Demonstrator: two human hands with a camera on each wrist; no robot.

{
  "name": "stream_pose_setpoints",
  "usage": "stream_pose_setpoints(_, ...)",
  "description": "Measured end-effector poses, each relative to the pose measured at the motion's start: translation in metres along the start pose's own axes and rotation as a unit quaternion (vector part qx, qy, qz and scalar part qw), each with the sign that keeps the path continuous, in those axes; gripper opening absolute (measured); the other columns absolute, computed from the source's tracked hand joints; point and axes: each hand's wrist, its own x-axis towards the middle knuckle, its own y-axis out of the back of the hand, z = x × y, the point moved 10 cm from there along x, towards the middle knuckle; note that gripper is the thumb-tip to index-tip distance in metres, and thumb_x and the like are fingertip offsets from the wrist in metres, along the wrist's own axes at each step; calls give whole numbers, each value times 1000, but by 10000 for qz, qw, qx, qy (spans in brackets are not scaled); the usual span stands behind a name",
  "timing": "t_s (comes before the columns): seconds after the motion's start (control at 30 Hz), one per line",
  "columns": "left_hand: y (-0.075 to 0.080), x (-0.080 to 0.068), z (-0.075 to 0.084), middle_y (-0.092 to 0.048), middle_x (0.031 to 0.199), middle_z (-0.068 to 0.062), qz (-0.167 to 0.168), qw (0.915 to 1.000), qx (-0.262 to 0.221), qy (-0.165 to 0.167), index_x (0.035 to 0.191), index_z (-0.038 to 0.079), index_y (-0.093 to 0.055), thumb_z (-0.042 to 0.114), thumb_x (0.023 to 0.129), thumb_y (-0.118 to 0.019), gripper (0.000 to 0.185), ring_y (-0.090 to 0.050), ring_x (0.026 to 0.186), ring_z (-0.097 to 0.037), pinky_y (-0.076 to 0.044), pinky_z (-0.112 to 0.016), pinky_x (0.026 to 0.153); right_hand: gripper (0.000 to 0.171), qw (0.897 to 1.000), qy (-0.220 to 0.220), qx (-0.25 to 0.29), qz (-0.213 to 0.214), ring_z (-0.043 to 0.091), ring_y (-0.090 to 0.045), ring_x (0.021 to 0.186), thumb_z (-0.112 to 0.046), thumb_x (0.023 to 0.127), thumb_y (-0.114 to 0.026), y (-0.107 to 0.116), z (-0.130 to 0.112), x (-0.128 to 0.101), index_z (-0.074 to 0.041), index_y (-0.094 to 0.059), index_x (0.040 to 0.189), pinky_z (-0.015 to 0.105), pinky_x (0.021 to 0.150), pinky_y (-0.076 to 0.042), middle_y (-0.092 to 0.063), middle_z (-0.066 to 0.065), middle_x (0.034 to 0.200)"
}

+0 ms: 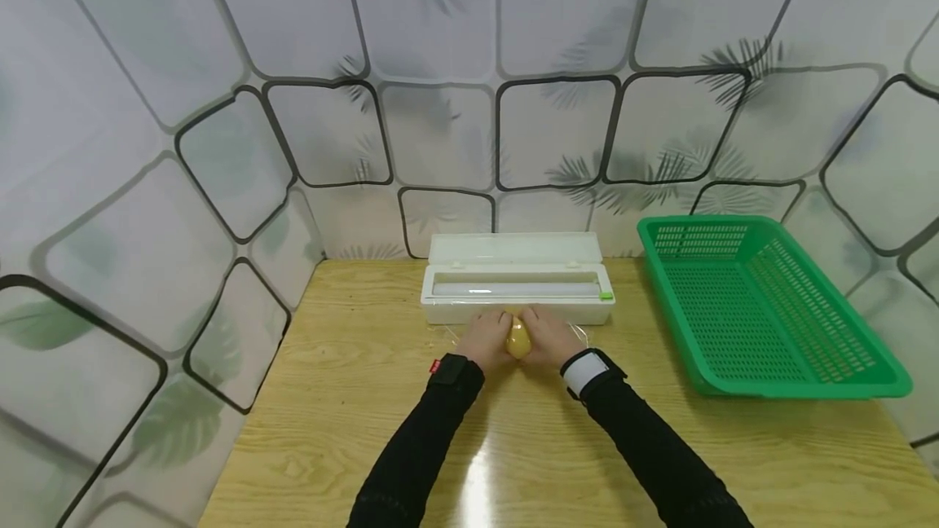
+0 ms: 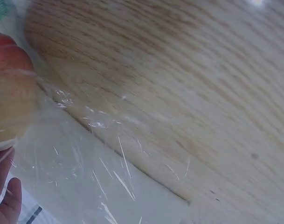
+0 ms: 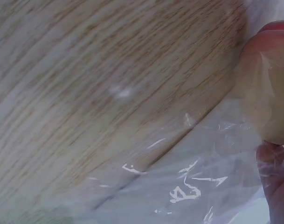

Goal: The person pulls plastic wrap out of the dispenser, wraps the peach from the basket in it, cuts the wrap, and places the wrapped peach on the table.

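A small, smooth yellow rounded item (image 1: pixel 518 339) is held between both hands, close in front of the white cling film dispenser (image 1: pixel 517 314). My left hand (image 1: pixel 486 339) grips its left side, and my right hand (image 1: pixel 548 338) grips its right side, fingers curled in toward each other. Clear cling film (image 2: pixel 104 163) stretches over the item and past the fingers in the left wrist view. Wrinkled film also shows beside the item (image 3: pixel 267 102) in the right wrist view. The dispenser's lid (image 1: pixel 515 248) stands raised, and a green slider (image 1: pixel 606 296) sits at its right end.
A green plastic basket (image 1: pixel 704 349) stands on the right of the wooden table (image 1: pixel 352 398). Behind the dispenser hangs a patterned cloth or wall covering (image 1: pixel 440 137), which also borders the table's left side.
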Motion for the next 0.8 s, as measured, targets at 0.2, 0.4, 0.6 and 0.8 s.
stream_pose_setpoints(0.2,1,1,1,-58,91,-2,-29,10000,87,-22,100,7,-55,39,64,-76,52,-54,86,-17,-40,-31,83,62,9995,-219,123,-209,22,-51,86,-26,58,-82,0,3,-2,-7,-45,105,33,71,-47,-46,12,106)
stream_pose_setpoints(0.4,-3,3,0,-57,90,-1,-203,9997,68,-72,98,7,-55,39,63,-77,52,-54,83,-16,-41,-29,80,61,9997,-124,158,-151,20,-51,81,-26,58,-83,2,0,-4,-7,-48,104,32,66,-47,-45,12,104)
stream_pose_setpoints(0.6,-5,6,-3,-56,84,0,-295,9993,-216,-53,95,8,-54,39,61,-78,52,-53,78,-15,-43,-27,75,63,9989,-36,-453,-102,22,-49,85,-36,55,-83,6,-1,-2,-9,-49,100,36,73,-44,-48,8,99)
stream_pose_setpoints(0.8,-7,9,-6,-55,80,2,-322,9979,-560,-28,91,9,-55,37,58,-80,50,-53,74,-14,-43,-25,70,63,9965,-229,-735,-323,21,-49,90,-46,56,-79,6,2,-1,-11,-51,101,40,77,-41,-50,5,96)
